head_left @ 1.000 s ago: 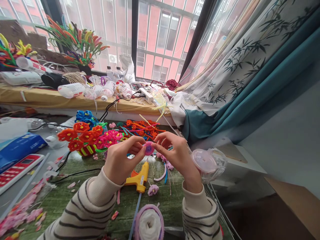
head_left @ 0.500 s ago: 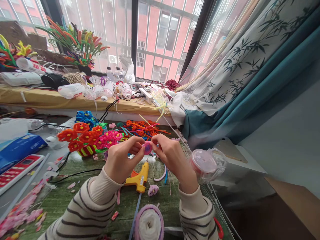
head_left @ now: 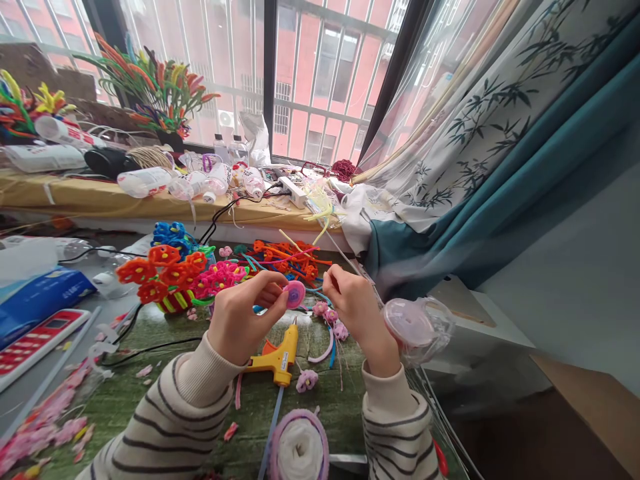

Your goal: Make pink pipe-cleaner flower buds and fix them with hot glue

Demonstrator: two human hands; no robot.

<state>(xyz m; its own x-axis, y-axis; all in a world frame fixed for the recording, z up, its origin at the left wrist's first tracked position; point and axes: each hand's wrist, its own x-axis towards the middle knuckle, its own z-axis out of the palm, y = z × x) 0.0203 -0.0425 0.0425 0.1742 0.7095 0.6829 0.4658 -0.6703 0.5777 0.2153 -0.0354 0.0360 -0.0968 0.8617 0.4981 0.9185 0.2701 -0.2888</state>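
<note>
My left hand (head_left: pixel 247 313) pinches a small pink coiled pipe-cleaner disc (head_left: pixel 295 293) between thumb and fingers, above the green table mat (head_left: pixel 150 393). My right hand (head_left: pixel 353 307) is a short way to the right of the disc, fingers curled in a loose pinch, apart from it; whether it holds anything I cannot see. Below my hands lies a yellow glue gun (head_left: pixel 277 357). Small pink pipe-cleaner flowers (head_left: pixel 330 317) lie on the mat between and below my hands.
A basket of orange, blue and pink pipe-cleaner flowers (head_left: pixel 170 270) stands left of my hands. A clear round container (head_left: pixel 417 327) sits to the right. A white roll ringed in pink (head_left: pixel 299 450) lies at the front. Bottles and clutter line the window ledge (head_left: pixel 100 193).
My right hand has let go of the pink disc and drawn away to the right. My left hand keeps the disc and has barely moved.
</note>
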